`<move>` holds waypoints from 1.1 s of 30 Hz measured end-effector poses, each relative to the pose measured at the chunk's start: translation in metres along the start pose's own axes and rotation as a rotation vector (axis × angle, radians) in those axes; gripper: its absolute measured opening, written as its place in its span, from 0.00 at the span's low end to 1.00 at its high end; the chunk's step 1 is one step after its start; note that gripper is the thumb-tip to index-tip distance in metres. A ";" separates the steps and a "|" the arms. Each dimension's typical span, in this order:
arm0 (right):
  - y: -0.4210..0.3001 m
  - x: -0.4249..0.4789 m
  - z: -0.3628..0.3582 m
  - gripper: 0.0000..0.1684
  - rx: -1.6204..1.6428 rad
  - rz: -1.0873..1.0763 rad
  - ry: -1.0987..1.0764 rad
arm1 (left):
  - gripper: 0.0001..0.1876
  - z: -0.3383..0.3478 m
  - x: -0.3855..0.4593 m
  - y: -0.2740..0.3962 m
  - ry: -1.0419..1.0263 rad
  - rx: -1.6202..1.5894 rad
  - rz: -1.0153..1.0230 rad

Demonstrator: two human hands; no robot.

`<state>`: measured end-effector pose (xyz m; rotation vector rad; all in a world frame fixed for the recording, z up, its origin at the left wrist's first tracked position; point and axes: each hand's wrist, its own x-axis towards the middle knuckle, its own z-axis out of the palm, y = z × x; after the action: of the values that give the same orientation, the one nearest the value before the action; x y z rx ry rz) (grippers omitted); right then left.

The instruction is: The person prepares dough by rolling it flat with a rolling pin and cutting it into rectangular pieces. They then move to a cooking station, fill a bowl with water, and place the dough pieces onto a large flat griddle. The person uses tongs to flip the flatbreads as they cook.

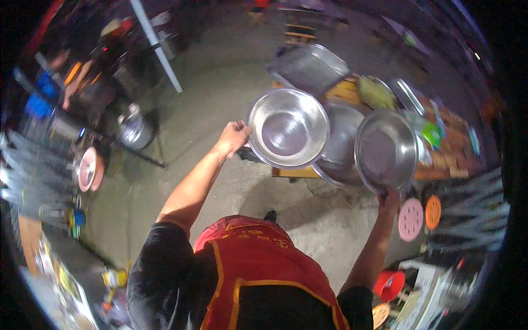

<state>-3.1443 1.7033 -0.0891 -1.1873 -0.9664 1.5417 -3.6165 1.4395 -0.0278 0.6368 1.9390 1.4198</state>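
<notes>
My left hand (234, 138) grips the rim of a shiny round stainless steel basin (287, 128), which shows its inside to me. On the right, my right hand (387, 200) holds the near rim of a second, duller metal basin (386, 151). Between and below the two lies another large metal basin (340, 138) on a wooden table (295, 172). A rectangular metal tray (311, 68) is at the table's far left corner. Something yellow-green in a container (376, 93) sits behind the right basin, partly hidden.
A bright green packet (431, 134) lies on the table's right part. Pink (411, 219) and orange (433, 212) stools stand at its near right. At far left, people are beside a metal pot (136, 131) and pink basins (88, 169). A pole (156, 45) rises beyond them.
</notes>
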 end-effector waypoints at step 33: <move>0.458 -0.441 0.672 0.34 -1.528 -0.543 -1.383 | 0.05 -0.505 -0.562 -0.376 1.746 -1.001 -0.291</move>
<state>-3.8489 1.1310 -0.2668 -0.2878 -3.3602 0.8003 -3.6135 0.6067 -0.1615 -1.7823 1.5467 2.6508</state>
